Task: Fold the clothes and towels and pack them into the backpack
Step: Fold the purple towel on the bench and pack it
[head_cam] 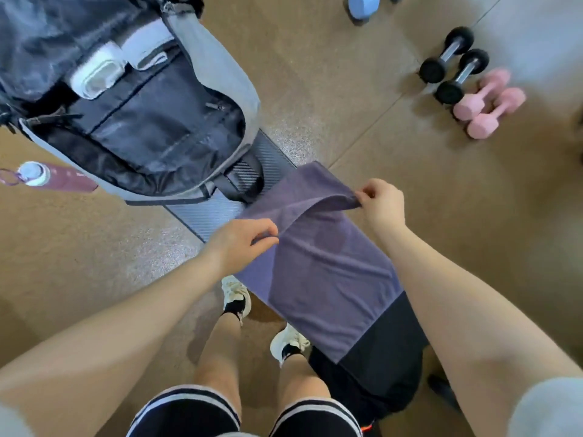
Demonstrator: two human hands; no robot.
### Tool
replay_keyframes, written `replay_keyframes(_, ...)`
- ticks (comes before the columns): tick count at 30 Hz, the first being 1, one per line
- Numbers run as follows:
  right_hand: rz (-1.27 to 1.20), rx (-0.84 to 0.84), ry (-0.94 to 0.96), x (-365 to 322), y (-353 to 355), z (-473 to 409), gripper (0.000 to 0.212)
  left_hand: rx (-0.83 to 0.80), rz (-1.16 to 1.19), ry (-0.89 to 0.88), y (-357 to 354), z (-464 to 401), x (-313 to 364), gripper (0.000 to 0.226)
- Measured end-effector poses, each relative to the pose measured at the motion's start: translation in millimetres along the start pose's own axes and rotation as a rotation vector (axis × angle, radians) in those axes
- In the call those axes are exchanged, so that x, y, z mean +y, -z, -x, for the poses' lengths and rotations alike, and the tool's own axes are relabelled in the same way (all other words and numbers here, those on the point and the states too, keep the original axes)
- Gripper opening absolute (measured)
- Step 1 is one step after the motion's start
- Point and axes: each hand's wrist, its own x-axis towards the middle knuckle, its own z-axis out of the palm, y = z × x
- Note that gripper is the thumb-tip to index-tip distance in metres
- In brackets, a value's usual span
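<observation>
Nearest to me, a black garment (383,351) lay across the bench (268,162), its near end hanging toward my legs. Over it lay the purple towel (321,266), spread lengthwise along the bench.

My left hand (239,241) pinched the towel's left edge between thumb and curled fingers. My right hand (380,200) pinched the far right corner in the same manner, fingers curled around the cloth. Between the two grips the far end of the towel was raised off the bench and curved back over the flat portion (a fold partway formed).

Beyond the towel, the grey backpack (217,67) rested on the far end of the bench, main compartment unzipped and open toward me. A white container (96,77) and a folded pale cloth (146,47) sat in its upper section. A maroon bottle (60,179) lay just beside the backpack on the left.

Farther right, on the floor (347,74), stood two black dumbbells (454,64) and two pink dumbbells (489,104), each pair side by side.
</observation>
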Motion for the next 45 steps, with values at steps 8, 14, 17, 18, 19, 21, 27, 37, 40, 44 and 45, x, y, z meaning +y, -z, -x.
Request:
replay_keyframes(8, -0.205, 0.04, -0.385, 147, 10, 38, 0.02, -0.217, 0.02, -0.212, -134, 18, 57, 0.005)
replay_keyframes(14, -0.312, 0.042, -0.453, 234, 4, 42, 0.013, -0.448, -0.105, -0.191, -217, 26, 90, 0.005)
replay_keyframes(17, -0.347, 0.041, -0.436, 268, -9, 36, 0.009, -0.515, -0.129, -0.182, -252, 22, 94, 0.008)
replay_keyframes(18, -0.36, 0.043, -0.429, 277, -14, 33, 0.008, -0.545, -0.167, -0.182, -261, 19, 92, 0.012)
replay_keyframes(19, -0.366, 0.036, -0.425, 284, -21, 29, 0.008, -0.591, -0.238, -0.185, -269, 13, 90, 0.019)
replay_keyframes(21, -0.377, 0.01, -0.42, 294, -35, 22, 0.009, -0.639, -0.438, -0.213, -276, -1, 80, 0.035)
replay_keyframes(27, -0.421, -0.11, -0.452, 301, -54, 5, 0.024, -0.213, -0.431, -0.271, -237, -94, 68, 0.051)
replay_keyframes(37, -0.335, -0.17, -0.541, 283, -54, 12, 0.019, -0.109, -0.832, 0.037, -177, -208, 63, 0.031)
replay_keyframes(40, -0.443, -0.041, -0.544, 275, -51, 18, 0.013, -0.162, -0.891, 0.217, -167, -214, 54, 0.045)
replay_keyframes(44, -0.265, -0.057, -0.563, 262, -50, 26, 0.013, -0.261, -0.731, 0.277, -157, -221, 54, 0.036)
replay_keyframes(45, -0.209, -0.059, -0.573, 260, -49, 27, 0.02, -0.252, -0.631, 0.246, -156, -221, 55, 0.027)
